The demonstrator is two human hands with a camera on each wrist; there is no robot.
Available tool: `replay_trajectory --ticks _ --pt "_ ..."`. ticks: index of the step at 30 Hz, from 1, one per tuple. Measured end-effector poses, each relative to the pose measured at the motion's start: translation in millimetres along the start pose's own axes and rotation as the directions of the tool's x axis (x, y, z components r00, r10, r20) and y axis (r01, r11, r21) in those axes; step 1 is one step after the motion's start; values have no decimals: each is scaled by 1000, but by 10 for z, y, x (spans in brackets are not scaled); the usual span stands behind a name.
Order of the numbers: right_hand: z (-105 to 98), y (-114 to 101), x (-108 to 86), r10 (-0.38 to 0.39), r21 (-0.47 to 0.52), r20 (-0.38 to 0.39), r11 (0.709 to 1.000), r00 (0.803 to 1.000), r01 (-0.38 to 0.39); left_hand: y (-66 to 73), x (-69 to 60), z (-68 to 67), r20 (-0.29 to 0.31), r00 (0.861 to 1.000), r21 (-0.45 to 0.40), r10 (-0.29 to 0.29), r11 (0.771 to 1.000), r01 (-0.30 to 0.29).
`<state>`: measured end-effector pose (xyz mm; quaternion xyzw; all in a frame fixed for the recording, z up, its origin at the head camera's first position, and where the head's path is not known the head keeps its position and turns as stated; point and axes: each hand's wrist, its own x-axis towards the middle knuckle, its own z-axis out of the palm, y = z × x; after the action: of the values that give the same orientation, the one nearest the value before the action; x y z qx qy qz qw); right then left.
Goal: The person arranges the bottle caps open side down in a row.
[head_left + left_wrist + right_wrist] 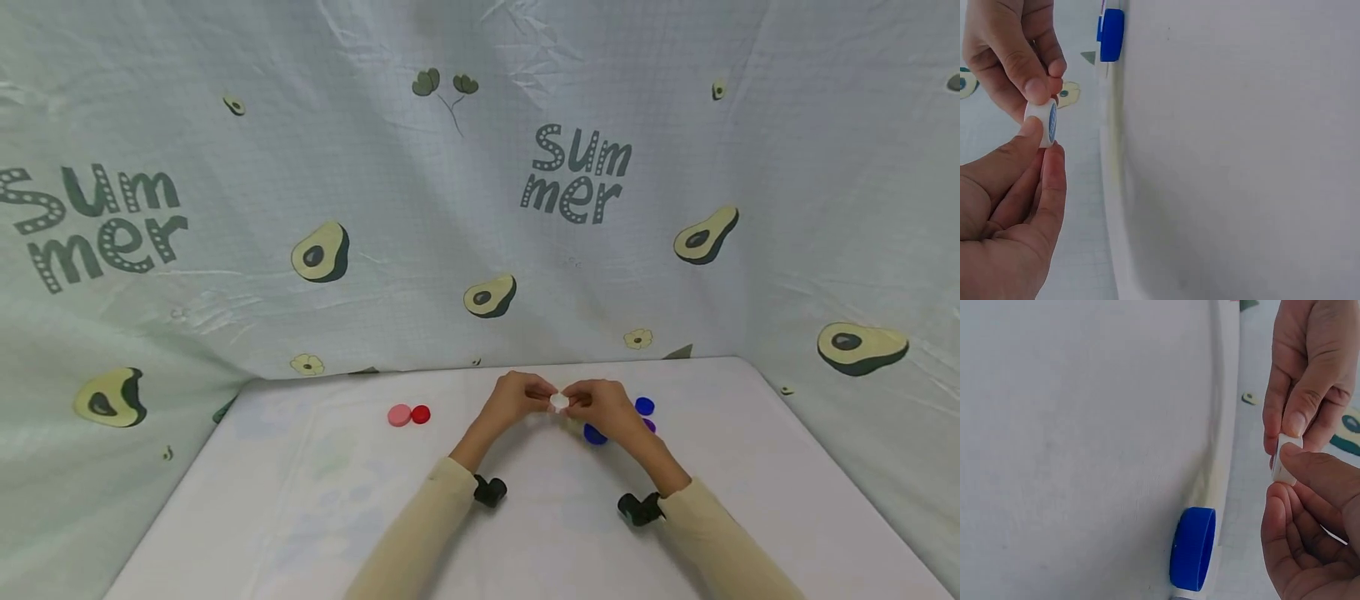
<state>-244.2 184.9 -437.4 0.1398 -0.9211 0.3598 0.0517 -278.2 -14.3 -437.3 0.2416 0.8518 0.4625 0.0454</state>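
A small white bottle cap is held up between both hands, above the far part of the table. My left hand pinches one side of it with thumb and fingertips. From the other side my right hand pinches it too. Blue print shows on the flat face of the white cap in the left wrist view. A larger blue cap lies just under the right hand, partly hidden by it; its open side shows in the right wrist view.
Beyond the right hand lie another blue cap and a partly hidden purple cap. To the left, a pink cap and a red cap lie side by side. A printed curtain rises behind the white table.
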Motion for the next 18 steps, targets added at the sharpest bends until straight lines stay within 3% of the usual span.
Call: replay_trajectory --ticks 18 --pt "-53 -349 -253 -104 39 -38 994 994 105 173 -418 -239 -8 997 -82 79 993 -80"
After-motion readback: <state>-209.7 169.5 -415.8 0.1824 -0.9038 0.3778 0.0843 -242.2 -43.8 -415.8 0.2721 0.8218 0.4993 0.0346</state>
